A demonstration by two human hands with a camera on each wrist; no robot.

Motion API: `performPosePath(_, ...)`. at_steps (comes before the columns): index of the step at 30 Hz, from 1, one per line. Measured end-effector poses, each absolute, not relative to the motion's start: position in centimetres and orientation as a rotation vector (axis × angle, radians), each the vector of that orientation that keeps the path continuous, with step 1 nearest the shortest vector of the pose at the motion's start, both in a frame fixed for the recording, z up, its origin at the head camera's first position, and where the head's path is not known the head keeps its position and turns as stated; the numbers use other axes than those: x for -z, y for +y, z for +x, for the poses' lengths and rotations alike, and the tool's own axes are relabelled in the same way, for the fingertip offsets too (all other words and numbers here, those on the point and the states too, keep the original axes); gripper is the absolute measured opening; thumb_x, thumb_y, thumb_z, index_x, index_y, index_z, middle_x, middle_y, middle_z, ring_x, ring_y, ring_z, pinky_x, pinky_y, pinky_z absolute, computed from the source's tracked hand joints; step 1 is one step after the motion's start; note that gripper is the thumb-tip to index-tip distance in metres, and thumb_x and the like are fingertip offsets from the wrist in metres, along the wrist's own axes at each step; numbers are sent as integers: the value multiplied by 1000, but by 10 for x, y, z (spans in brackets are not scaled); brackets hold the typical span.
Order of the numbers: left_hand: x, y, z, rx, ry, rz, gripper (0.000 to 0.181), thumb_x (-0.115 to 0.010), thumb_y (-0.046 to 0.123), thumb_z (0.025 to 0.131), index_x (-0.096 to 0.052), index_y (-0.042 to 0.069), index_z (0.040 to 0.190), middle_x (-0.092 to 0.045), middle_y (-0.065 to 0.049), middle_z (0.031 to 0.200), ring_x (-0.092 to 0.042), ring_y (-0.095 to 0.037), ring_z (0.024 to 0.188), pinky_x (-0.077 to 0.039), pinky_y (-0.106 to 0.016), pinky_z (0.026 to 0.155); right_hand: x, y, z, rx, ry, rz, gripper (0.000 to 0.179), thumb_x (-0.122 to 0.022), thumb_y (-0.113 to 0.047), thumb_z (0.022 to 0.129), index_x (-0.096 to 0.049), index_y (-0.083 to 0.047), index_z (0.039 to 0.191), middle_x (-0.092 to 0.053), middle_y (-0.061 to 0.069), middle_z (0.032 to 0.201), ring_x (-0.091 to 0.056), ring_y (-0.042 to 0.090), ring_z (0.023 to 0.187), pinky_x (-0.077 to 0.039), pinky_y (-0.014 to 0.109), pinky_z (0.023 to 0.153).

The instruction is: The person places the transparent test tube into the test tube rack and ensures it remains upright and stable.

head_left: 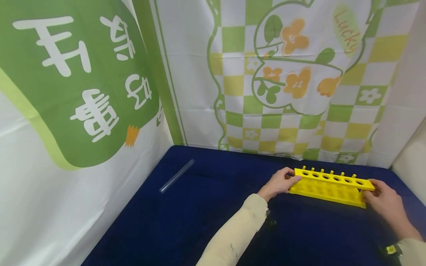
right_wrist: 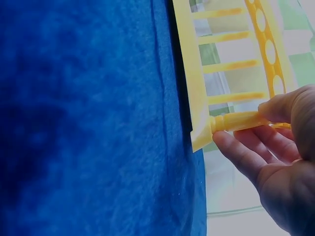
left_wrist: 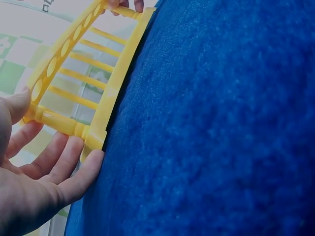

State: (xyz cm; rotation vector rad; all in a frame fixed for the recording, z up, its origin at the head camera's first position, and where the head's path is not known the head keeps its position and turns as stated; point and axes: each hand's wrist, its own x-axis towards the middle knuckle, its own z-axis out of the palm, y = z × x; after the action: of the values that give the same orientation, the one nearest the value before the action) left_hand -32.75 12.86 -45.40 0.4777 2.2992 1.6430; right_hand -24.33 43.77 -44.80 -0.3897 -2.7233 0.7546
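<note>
A yellow test tube rack (head_left: 327,189) stands upright toward the right of the dark blue table, with a row of round holes along its top plate and short pegs behind. My left hand (head_left: 279,182) grips its left end. In the left wrist view, the thumb is at the top plate and the fingers (left_wrist: 69,157) lie along the end post and base. At the opposite end, my right hand (head_left: 386,197) holds the rack. The right wrist view has the thumb and fingers (right_wrist: 241,150) around that end post (right_wrist: 238,121). The holes hold no tubes.
A clear test tube (head_left: 177,176) lies slantwise on the blue tablecloth (head_left: 149,229), left of the rack. White cloth with green and yellow prints (head_left: 239,88) hangs behind the table and along its left side.
</note>
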Motion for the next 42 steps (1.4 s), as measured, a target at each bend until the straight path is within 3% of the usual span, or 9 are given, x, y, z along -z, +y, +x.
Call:
performPosePath(13,458,120,-330,-1638,2327,464,36,-64,46,93,-61,22,120,-65,0,111,-61,-15,76,-56,-27,64,448,433,-244,-786,-2741,-301,59,-53,-15,94,-33,17,140,-45,47,127,-54,56,103,-53,57,74)
performPosePath(42,456,102,-336,-1630,2356,428,38,-63,47,94,-60,21,122,-65,-1,108,-62,-18,80,-57,-28,66,447,410,-254,-832,-2727,-303,57,-53,-13,95,-34,17,140,-46,46,126,-53,55,103,-51,59,79)
